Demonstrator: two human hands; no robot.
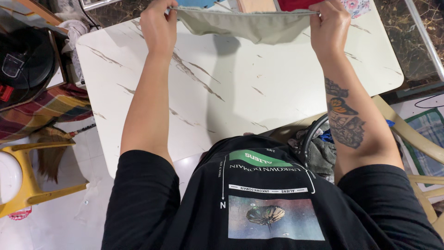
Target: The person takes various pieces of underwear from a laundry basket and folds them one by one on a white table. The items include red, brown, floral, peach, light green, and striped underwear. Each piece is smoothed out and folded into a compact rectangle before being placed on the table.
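The cloth (249,24) hangs stretched above the far edge of the counter (259,88), between the left hand (158,25) and right hand (329,28); a stool (27,185) stands on the floor left of the counter; a chair (411,139) stands right.

1. Green label patch (256,159), a slanted strip with pale lettering, on the chest of the black shirt, bottom centre, just below the tabletop's near edge.
2. White label bar (268,189), thin and horizontal, under the green patch, framed by thin white lines.
3. Rectangular picture print (275,217), muted blue, pink and grey with a dark winged shape in its middle, lowest on the shirt.
4. Small red label (5,92) on a black round appliance, far left.
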